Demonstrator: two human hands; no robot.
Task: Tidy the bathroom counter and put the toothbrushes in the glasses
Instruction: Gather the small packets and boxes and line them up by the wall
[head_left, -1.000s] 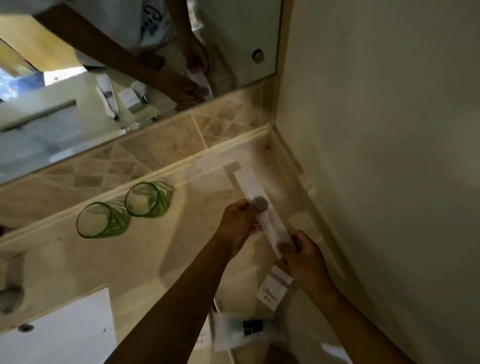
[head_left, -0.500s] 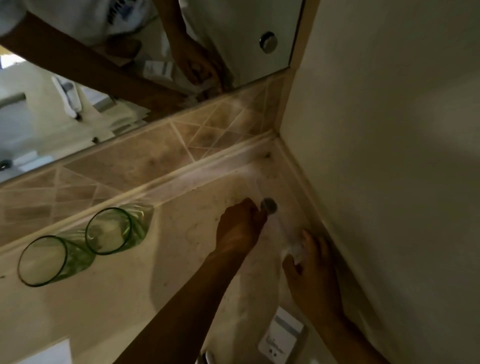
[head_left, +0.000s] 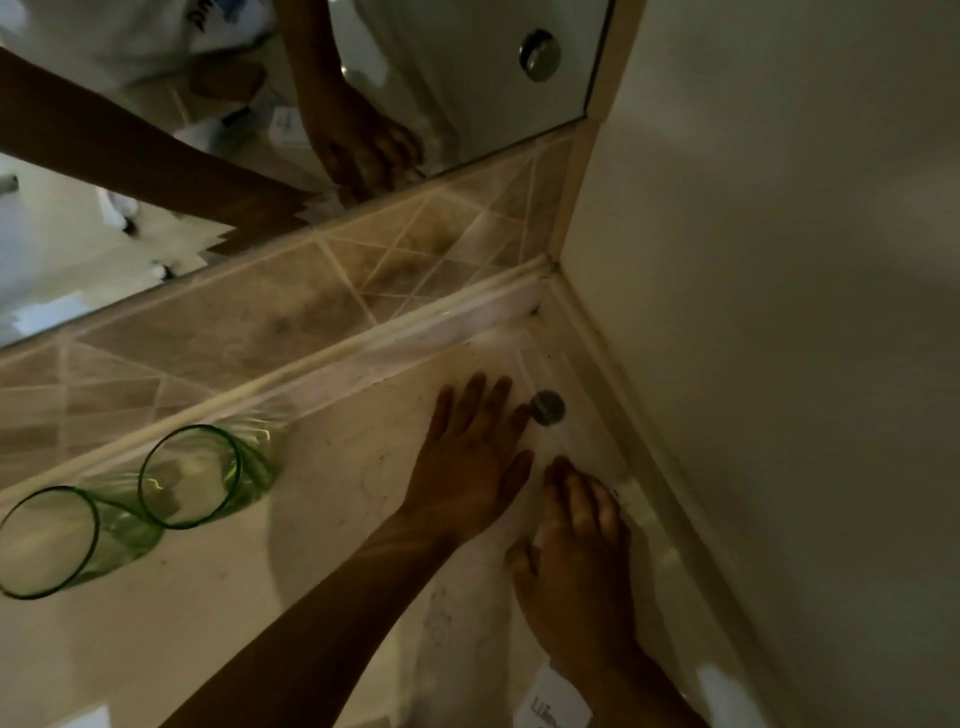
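Flat and spread, both hands (head_left: 470, 462) (head_left: 576, 566) press a pale packet (head_left: 545, 415) onto the speckled stone counter (head_left: 322, 478), near two round green glasses (head_left: 192, 475).

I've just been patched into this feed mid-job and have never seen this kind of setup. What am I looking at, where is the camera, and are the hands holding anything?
There is no machine here. A person wears one wide-angle camera on the head, looking down at their own bare hands over a bathroom counter in a corner. The left hand and right hand both lie flat with spread fingers, pressing a long pale packet with a dark round spot against the counter beside the wall; it is blurred, so I cannot tell what is inside. Neither hand grips anything. Two empty green glasses stand at the left by the tiled backsplash. A white card shows at the bottom edge. The mirror above repeats the arms.
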